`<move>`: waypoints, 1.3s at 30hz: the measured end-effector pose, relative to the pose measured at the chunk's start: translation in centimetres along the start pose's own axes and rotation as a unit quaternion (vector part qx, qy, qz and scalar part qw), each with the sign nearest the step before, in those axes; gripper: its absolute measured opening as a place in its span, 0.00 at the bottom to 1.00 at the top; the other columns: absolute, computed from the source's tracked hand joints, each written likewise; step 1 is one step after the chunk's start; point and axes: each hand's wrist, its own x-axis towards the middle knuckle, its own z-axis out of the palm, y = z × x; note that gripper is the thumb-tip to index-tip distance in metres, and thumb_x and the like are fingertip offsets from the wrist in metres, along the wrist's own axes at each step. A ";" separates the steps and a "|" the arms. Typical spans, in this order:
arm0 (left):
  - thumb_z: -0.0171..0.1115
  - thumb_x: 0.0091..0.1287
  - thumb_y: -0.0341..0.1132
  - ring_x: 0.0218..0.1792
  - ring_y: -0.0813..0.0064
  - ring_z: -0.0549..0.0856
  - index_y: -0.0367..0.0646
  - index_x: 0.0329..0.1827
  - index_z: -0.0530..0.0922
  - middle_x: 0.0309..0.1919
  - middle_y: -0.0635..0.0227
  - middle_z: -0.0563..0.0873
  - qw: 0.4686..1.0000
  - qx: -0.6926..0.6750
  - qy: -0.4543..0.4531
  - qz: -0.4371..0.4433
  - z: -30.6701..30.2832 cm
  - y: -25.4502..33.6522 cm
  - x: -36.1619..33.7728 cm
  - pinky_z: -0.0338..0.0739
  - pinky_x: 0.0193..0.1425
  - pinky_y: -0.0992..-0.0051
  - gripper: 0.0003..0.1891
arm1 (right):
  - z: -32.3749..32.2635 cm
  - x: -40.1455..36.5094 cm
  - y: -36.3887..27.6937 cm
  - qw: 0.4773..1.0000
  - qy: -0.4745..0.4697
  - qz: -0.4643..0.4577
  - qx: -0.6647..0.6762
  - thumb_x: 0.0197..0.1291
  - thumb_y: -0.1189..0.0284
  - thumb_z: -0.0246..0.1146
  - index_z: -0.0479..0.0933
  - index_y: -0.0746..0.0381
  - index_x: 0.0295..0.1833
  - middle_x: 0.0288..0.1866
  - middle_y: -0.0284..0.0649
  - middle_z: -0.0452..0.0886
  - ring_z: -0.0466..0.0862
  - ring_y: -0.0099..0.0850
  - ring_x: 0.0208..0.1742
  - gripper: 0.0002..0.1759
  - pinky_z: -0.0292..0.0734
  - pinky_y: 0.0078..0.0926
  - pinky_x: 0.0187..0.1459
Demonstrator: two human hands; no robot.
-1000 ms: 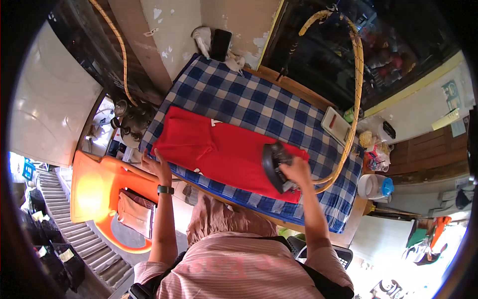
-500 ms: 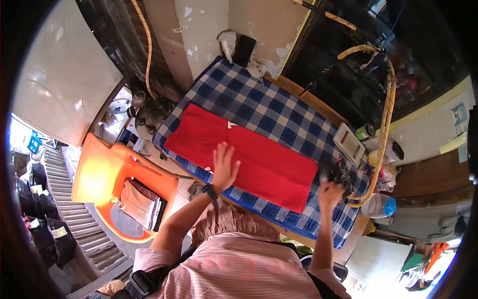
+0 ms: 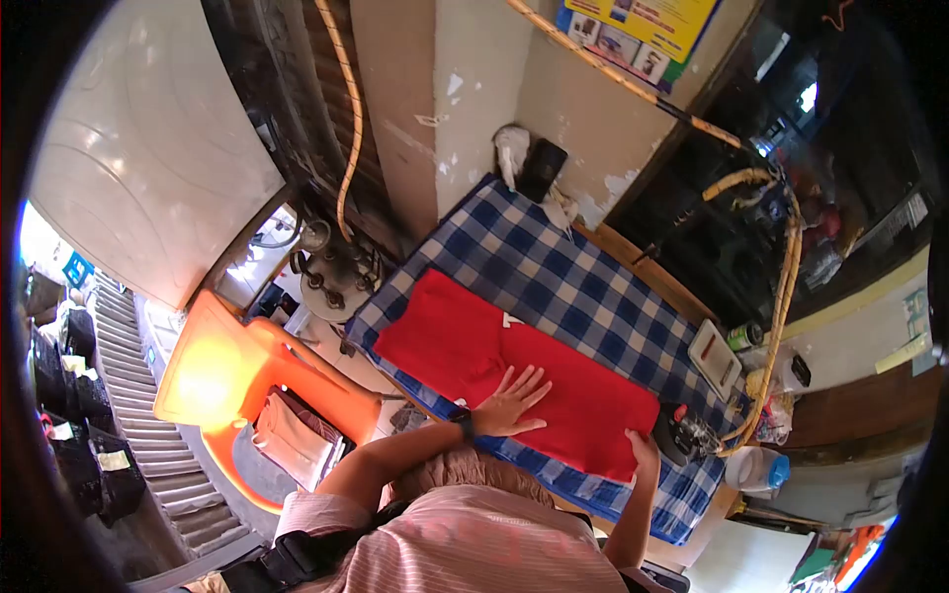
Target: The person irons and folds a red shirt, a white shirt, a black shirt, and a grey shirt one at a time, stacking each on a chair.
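A second ago the right hand was gripping the iron and running it over the red garment, while the left hand was waiting at the near edge of the table. Now the iron (image 3: 680, 435) is sitting off the fabric, on the blue checked cloth (image 3: 554, 262) just beside the garment's right end, and both hands are lying on the garment instead.

The left hand (image 3: 509, 400) is pressing flat on the red garment (image 3: 583, 400) near its middle – palm down, fingers spread wide, holding nothing, a dark watch (image 3: 463, 425) showing at the wrist. The right hand (image 3: 643, 450) is reaching to the garment's right edge with the arm nearly straight; whether it is pinching the fabric or only touching it cannot be told.

The garment is lying spread along the near side of the checked cloth. A small white mark (image 3: 509, 319) is showing on it, too small to read, and the yellow and blue poster (image 3: 643, 30) on the wall is carrying print that is also illegible.
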 end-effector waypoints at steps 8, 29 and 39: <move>0.46 0.69 0.65 0.78 0.57 0.48 0.41 0.77 0.53 0.77 0.51 0.53 0.995 -0.024 -0.063 0.072 -1.6 -3.7 -2.9 0.39 0.79 0.50 0.43 | 1.8 0.1 -2.6 0.978 0.106 -0.115 -0.137 0.55 0.72 0.66 0.68 0.68 0.65 0.58 0.44 0.79 0.80 0.35 0.56 0.31 0.73 0.31 0.58; 0.55 0.74 0.40 0.57 0.77 0.79 0.36 0.64 0.74 0.59 0.66 0.80 0.484 -0.799 0.175 -0.313 -12.0 -22.9 -4.4 0.73 0.63 0.76 0.21 | 25.1 1.5 1.1 0.963 -0.010 -0.119 -0.242 0.72 0.48 0.42 0.69 0.62 0.56 0.42 0.55 0.82 0.84 0.53 0.45 0.28 0.79 0.46 0.43; 0.57 0.73 0.40 0.53 0.79 0.80 0.44 0.64 0.73 0.55 0.70 0.80 0.725 -0.605 0.084 -0.319 -11.1 -16.2 -1.2 0.74 0.59 0.74 0.19 | 18.0 -6.1 -9.7 0.944 0.116 -0.240 -0.195 0.70 0.61 0.56 0.65 0.63 0.52 0.39 0.58 0.79 0.81 0.58 0.40 0.17 0.76 0.48 0.39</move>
